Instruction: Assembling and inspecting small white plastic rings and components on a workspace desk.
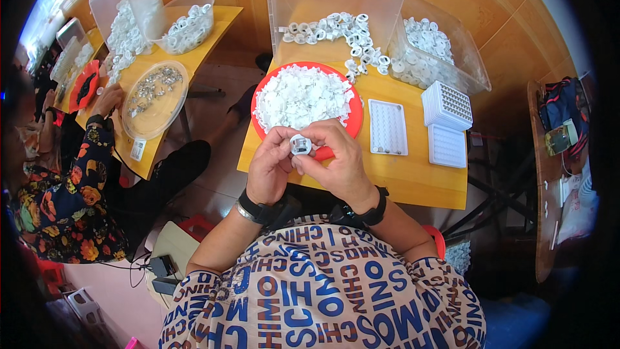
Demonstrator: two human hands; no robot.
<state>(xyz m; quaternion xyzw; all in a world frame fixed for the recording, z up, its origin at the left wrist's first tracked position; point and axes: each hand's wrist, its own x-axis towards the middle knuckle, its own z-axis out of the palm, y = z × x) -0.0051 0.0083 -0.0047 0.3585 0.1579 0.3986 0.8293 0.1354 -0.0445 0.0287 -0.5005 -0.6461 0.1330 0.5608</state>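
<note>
Between my two hands is a small round white plastic housing (300, 145) with a dark slot in its face. My left hand (270, 163) pinches its left side, and my right hand (331, 154) closes on its right side. Both hands are held just over the near rim of a red round tray (357, 116). Heaped in that tray are many small white plastic pieces (303, 95). Loose white housings (336, 28) of a similar kind lie at the far side of the yellow table (420, 181).
Right of the red tray lies a white compartment tray (388, 127), beside stacked white trays (447, 106). A clear bin (439, 58) of white parts stands at the far right. To the left, a co-worker's hand (110, 99) is near a round tray of metal parts (155, 100).
</note>
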